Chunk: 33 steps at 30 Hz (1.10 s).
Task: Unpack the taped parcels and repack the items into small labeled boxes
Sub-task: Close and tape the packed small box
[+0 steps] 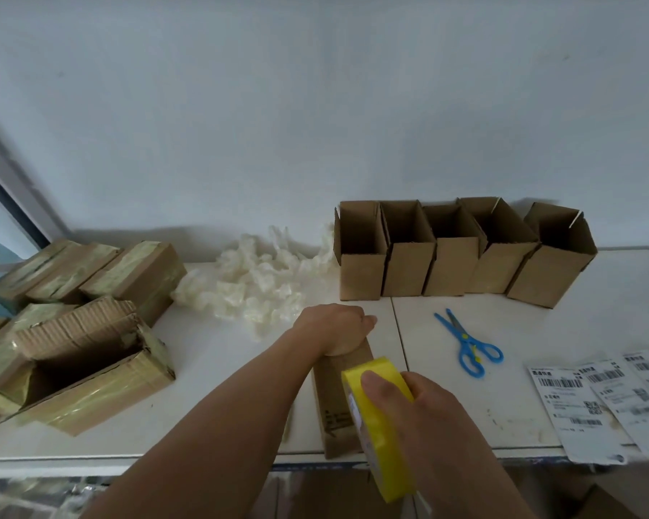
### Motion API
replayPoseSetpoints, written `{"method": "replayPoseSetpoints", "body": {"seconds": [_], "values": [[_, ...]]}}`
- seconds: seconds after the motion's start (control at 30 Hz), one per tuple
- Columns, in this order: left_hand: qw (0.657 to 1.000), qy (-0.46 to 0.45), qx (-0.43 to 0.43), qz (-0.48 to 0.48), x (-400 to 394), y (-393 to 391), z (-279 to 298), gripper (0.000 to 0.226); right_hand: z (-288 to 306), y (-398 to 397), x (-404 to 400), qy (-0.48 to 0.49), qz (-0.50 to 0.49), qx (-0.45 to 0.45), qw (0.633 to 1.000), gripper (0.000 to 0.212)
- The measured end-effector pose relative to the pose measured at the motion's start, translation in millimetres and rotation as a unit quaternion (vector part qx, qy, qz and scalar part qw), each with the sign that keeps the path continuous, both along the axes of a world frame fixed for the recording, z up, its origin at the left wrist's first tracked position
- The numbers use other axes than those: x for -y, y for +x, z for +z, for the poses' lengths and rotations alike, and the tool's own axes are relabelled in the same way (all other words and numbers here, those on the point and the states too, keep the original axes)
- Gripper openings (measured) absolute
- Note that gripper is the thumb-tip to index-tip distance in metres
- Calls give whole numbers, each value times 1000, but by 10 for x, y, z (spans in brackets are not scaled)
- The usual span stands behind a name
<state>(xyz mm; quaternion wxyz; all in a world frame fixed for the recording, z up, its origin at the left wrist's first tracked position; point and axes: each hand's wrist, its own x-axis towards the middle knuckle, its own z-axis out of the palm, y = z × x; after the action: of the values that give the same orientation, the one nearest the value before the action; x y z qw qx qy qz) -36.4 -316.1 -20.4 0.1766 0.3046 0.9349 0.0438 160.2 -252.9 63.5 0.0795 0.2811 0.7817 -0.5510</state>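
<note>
Left hand presses down small brown cardboard box | right hand grips yellow tape roll | step: sealing box | next: draw tape along seam

White table bears boxes, scissors, perhaps labels.

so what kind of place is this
Probably a small parcel packing station: a row of open small boxes along the wall, printed shipping labels on the table, and a yellow tape roll in the right hand.
</note>
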Motion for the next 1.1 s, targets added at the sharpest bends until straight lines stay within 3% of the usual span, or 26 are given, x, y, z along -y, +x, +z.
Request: {"method": "replayPoseSetpoints", "body": {"seconds": [0.27, 0.37, 0.5, 0.63, 0.87, 1.1], "values": [[998, 24, -64, 2, 23, 103, -19, 55, -296, 206, 21, 14, 63, 69, 996, 29], [984, 67, -167, -6, 47, 149, -55, 55, -356, 230, 43, -4, 42, 75, 996, 31], [934, 87, -343, -53, 63, 264, -44, 47, -445, 251, 75, -42, 29, 75, 996, 31], [949, 65, -302, -59, 42, 349, -24, 46, -492, 260, 115, -30, 52, 79, 995, 32], [939, 139, -313, -25, 226, 601, -118, 35, -534, 279, 134, -16, 69, 69, 995, 27], [984, 97, -151, -6, 496, 871, -31, 92, -604, 364, 158, -19, 71, 54, 996, 26]]}}
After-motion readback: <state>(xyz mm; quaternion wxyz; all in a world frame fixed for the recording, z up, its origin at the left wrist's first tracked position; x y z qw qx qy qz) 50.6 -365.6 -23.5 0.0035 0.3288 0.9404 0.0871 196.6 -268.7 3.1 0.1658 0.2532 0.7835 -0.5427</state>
